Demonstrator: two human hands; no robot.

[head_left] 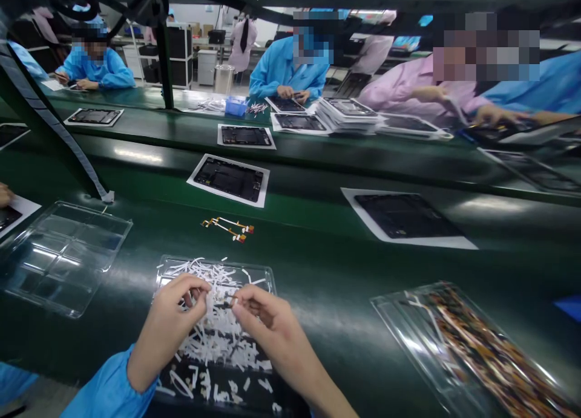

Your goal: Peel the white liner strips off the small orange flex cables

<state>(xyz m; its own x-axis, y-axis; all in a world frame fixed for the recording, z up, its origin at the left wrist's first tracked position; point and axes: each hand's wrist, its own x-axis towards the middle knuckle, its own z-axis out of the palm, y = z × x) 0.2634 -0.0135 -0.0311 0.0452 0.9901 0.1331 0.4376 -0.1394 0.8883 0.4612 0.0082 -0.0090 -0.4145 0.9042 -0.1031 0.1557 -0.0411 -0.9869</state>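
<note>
- My left hand (175,321) and right hand (263,315) pinch together on one small flex cable (227,301), stretched between my fingertips.
- It looks feather-light, thin, bendy and easily creased; I would take hold at its ends, gently.
- Directly beneath my grip sits the clear tray (263,273) of white paper strips (218,339); beyond it, loose flex cables (229,227) lie on the bench (327,285).

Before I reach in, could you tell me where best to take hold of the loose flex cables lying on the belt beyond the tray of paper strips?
Probably pinch the flex cables at their thin pale middle, coming straight down from above: they lie flat on the green belt, ends carrying small red-orange connectors. Both the left hand and right hand are busy over the tray.
</note>
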